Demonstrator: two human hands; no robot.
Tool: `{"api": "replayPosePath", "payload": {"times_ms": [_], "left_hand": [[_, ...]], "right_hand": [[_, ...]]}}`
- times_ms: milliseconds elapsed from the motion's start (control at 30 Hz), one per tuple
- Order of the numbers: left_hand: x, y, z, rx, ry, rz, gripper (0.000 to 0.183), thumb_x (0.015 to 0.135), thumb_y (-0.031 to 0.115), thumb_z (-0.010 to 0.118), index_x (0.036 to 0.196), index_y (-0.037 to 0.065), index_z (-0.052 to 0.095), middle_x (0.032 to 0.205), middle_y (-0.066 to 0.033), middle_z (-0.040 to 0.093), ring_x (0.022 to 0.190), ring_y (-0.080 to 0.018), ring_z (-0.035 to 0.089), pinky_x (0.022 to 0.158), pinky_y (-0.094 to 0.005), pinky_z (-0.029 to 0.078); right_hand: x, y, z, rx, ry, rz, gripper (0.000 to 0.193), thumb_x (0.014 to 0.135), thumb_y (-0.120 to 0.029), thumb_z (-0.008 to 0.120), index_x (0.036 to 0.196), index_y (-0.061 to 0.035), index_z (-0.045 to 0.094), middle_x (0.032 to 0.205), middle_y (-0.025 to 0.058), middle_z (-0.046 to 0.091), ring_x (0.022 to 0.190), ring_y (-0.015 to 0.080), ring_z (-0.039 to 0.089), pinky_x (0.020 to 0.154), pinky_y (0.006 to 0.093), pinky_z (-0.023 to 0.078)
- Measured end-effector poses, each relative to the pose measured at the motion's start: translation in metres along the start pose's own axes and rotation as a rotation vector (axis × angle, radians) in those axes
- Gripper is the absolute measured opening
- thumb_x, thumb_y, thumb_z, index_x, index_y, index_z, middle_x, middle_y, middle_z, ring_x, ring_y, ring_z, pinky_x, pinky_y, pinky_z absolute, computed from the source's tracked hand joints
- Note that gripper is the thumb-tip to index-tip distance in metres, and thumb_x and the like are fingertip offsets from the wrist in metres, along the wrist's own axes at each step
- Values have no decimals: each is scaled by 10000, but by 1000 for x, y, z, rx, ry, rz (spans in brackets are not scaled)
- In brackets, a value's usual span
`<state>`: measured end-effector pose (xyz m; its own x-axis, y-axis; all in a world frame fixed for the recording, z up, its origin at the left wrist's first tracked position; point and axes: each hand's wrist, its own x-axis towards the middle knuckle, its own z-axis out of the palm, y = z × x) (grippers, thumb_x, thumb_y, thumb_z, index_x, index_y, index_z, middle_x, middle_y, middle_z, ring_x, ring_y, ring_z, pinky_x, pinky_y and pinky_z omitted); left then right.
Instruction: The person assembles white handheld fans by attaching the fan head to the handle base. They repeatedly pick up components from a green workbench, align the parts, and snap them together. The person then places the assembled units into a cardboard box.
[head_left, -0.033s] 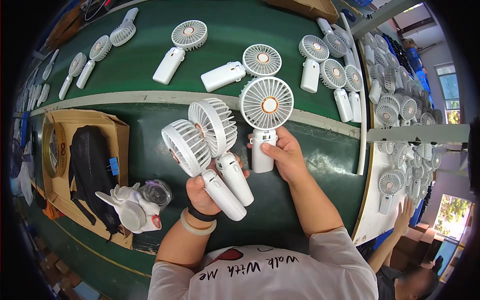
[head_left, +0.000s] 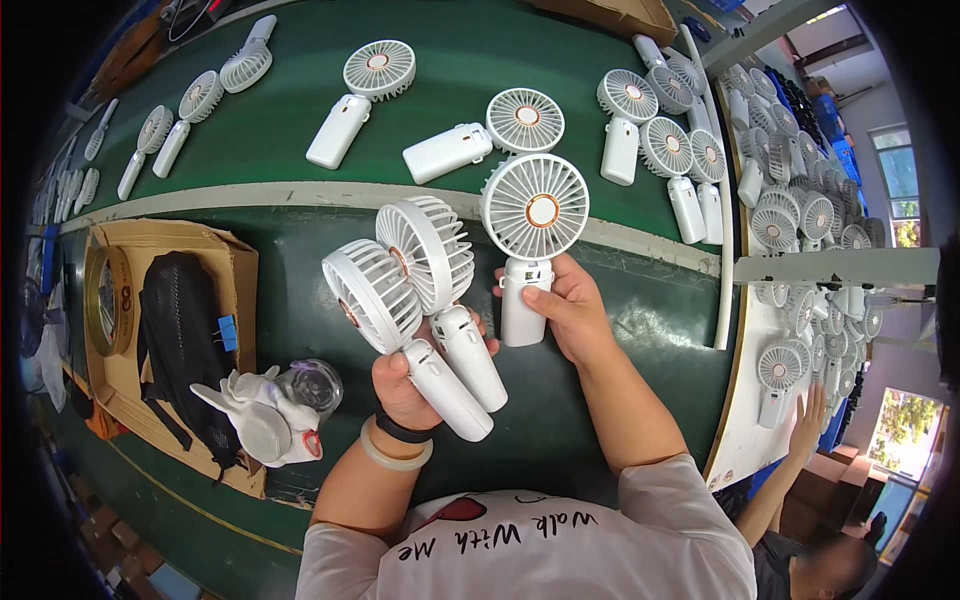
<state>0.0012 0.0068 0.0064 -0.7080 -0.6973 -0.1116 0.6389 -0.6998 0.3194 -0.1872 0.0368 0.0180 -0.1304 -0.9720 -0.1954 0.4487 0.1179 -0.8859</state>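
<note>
My left hand (head_left: 402,390) is closed round the handles of two white handheld fans, side by side. The outer fan (head_left: 372,297) faces left, its round cage lapping over that of the other fan (head_left: 428,255). In my right hand (head_left: 575,310) is a third white handheld fan (head_left: 535,207), upright, with its copper-ringed centre facing me. My thumb presses on the front of its handle, just below a small opening at the neck. The fingers behind the handles are mostly hidden.
Several more white fans (head_left: 379,70) lie along the green conveyor belt (head_left: 290,120) beyond the pale rail. To the left, a cardboard box (head_left: 245,300) holds a black pouch and a tape roll; a white plush toy (head_left: 275,425) sits beside it. At right, a co-worker's hand (head_left: 808,425) is beside piled fans.
</note>
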Motion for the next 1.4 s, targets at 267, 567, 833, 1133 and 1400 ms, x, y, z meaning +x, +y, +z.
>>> {"api": "replayPosePath", "payload": {"times_ms": [267, 567, 833, 1133, 1400], "left_hand": [[-2, -5, -1, 137, -22, 76, 914, 597, 395, 698, 1359, 107, 283, 1254, -114, 427, 1205, -285, 412, 1044, -524, 296], [-2, -7, 1, 140, 18, 103, 994, 582, 358, 691, 1414, 132, 199, 1396, -135, 321, 1320, -318, 272, 1083, -552, 195], [-6, -6, -5, 250, -26, 75, 1041, 568, 338, 694, 1429, 113, 154, 1434, -172, 266, 1340, -332, 236, 1091, -538, 173], [-27, -16, 37, 642, -15, 107, 774, 673, 251, 748, 1303, 16, 366, 1236, -100, 468, 1126, -222, 479, 953, -354, 397], [5, -29, 102, 1458, -356, 460, 524, 792, 142, 630, 1234, -31, 408, 1269, -207, 399, 1196, -348, 378, 1025, -406, 277]], "right_hand": [[0, 3, 2, -33, 20, -44, 418, 797, -46, 617, 1186, 8, 473, 1061, 142, 617, 948, 202, 614, 857, 337, 479], [0, 6, 3, 10, 42, -44, 425, 800, -35, 607, 1201, 2, 470, 1075, 139, 612, 946, 189, 610, 864, 332, 477], [-1, 7, 1, 39, 0, -37, 448, 823, -23, 584, 1246, -19, 438, 1127, 116, 583, 1006, 189, 581, 911, 343, 452], [-62, 20, 41, -309, -178, -316, 976, 676, -247, 752, 1403, -19, 141, 1311, 174, 394, 1222, 263, 405, 1035, 393, 308], [-108, -33, -27, 762, -443, -51, 1066, 545, -417, 815, 1380, -47, 265, 1323, 206, 388, 1202, 352, 439, 990, 500, 390]]}}
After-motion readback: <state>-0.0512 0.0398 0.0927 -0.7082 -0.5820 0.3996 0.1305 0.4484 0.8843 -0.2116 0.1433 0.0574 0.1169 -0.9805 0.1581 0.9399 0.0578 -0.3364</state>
